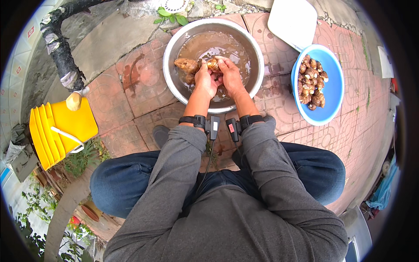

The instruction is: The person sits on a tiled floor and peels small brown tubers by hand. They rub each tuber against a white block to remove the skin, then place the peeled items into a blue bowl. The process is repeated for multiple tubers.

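Note:
Both of my hands are over a wide steel basin (170, 70) of muddy brown water, gripping a small brown-striped tuber (213, 65) together. My left hand (206, 78) is closed at its left side, thumb upward. My right hand (230, 77) pinches its right end with thumb and fingers. Just left of my left hand, a larger brown tuber (186, 65) rests in the basin, with another lump below it. The undersides of my fingers are hidden.
A blue bowl (332, 87) of several tubers stands right, below a white board (291, 22). A yellow bucket (63, 131) lies left beneath a black wrapped pipe (63, 56). Plants (172, 17) border red paving (135, 83). My bent knees flank my arms.

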